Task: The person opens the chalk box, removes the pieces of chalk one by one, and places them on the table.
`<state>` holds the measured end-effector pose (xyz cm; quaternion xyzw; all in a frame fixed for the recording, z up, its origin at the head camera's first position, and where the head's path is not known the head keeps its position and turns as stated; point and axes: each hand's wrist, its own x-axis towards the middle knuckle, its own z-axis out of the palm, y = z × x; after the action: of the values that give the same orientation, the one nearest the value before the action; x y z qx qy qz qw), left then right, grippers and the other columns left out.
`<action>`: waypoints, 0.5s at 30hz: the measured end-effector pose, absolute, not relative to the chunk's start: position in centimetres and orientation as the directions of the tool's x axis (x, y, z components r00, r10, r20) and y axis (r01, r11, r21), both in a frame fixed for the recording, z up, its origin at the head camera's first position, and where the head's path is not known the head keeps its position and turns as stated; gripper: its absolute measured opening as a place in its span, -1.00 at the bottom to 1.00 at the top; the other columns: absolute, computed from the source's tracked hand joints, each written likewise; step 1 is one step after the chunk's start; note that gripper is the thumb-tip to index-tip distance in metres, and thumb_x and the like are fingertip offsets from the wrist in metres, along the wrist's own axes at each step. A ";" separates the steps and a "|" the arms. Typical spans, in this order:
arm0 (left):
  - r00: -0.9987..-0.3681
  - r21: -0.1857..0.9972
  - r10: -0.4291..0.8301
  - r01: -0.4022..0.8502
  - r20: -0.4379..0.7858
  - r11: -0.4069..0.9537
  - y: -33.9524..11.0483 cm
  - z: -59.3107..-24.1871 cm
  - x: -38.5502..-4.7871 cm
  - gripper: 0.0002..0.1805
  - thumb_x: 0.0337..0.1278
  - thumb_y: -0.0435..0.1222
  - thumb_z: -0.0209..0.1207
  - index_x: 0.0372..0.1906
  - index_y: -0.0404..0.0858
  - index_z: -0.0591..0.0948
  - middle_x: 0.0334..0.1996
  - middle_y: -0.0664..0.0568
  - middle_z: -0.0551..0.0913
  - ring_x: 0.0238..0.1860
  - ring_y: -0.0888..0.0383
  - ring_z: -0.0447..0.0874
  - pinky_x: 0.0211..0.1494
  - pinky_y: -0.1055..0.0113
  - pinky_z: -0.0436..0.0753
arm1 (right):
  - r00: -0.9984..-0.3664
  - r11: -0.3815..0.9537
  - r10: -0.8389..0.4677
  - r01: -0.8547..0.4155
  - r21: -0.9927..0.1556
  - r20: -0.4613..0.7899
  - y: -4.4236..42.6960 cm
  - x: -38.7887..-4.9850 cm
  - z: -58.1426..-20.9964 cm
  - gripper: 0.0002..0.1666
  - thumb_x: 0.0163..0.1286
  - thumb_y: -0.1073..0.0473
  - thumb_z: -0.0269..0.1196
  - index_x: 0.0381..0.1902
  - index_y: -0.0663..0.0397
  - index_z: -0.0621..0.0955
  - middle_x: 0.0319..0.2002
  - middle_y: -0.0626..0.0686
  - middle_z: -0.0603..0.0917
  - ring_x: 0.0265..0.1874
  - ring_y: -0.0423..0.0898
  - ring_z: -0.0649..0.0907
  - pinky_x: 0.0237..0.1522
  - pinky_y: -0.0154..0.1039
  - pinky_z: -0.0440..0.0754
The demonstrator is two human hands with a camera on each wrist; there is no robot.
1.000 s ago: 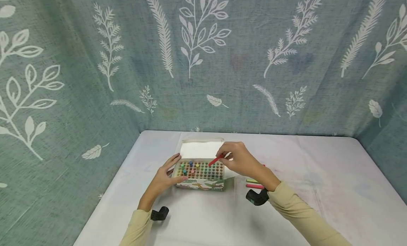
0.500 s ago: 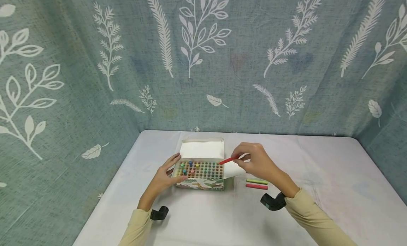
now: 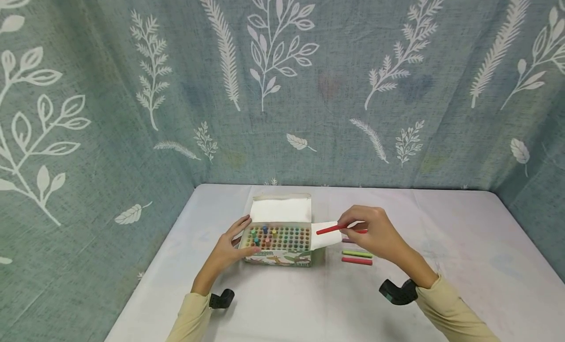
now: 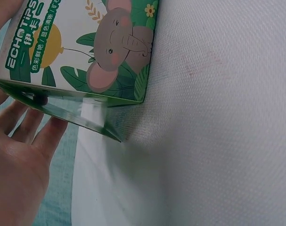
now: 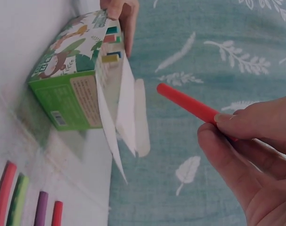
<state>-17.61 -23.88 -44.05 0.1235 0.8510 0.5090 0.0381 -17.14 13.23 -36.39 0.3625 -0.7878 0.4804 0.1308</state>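
Note:
My right hand [image 3: 372, 234] pinches a red chalk stick [image 3: 328, 229] between thumb and fingers, held in the air over the white side flap of the box; its free end points left in the head view. An open cardboard box [image 3: 278, 258] with animal and leaf prints stands on the table. A perforated insert [image 3: 291, 238] fills its top, and several coloured sticks poke up at its left part. My left hand [image 3: 225, 251] grips the box's left end, thumb at the front edge and fingers behind. In the left wrist view, its fingertips are partly hidden by the box [image 4: 77, 52].
To the right of the box, several chalk sticks lie side by side: a green stick [image 3: 357, 254], a pink-red stick [image 3: 357, 261], a purple stick [image 5: 41, 208] and a red stick [image 5: 57, 214]. The lid [image 3: 281, 209] stands open behind. A leaf-patterned curtain [image 3: 282, 87] surrounds the white table.
My right hand has moved right with the red chalk stick, from above the holes to over the side flap. The left hand and the box have stayed in place.

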 end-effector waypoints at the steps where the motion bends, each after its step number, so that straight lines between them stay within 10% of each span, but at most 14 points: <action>1: -0.967 0.878 0.248 0.169 0.059 0.448 -23.9 -44.1 -17.6 -0.07 -0.01 -0.24 0.39 0.45 -0.27 0.16 0.47 -0.02 -0.01 0.46 -0.13 -0.10 0.39 -0.15 0.14 | -0.706 0.280 -0.442 -0.695 -0.662 0.554 13.3 -16.8 -36.1 -0.75 0.02 0.61 0.31 -0.42 0.21 0.67 -0.37 0.07 0.68 -0.41 -0.01 0.70 -0.40 -0.29 0.72; 15: -0.965 0.877 0.254 0.180 0.069 0.446 -23.8 -44.0 -17.5 -0.07 0.00 -0.23 0.39 0.45 -0.28 0.16 0.47 -0.03 -0.01 0.45 -0.14 -0.09 0.39 -0.13 0.16 | -0.752 0.317 -0.417 -0.647 -0.693 0.511 14.8 -15.3 -37.4 -0.69 -0.03 0.65 0.31 -0.42 0.21 0.69 -0.36 0.11 0.69 -0.41 0.00 0.69 -0.40 -0.28 0.72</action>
<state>-17.46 -23.81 -43.97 0.1275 0.8495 0.5107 0.0362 -15.26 14.78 -37.41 0.3316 -0.8028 0.4810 0.1195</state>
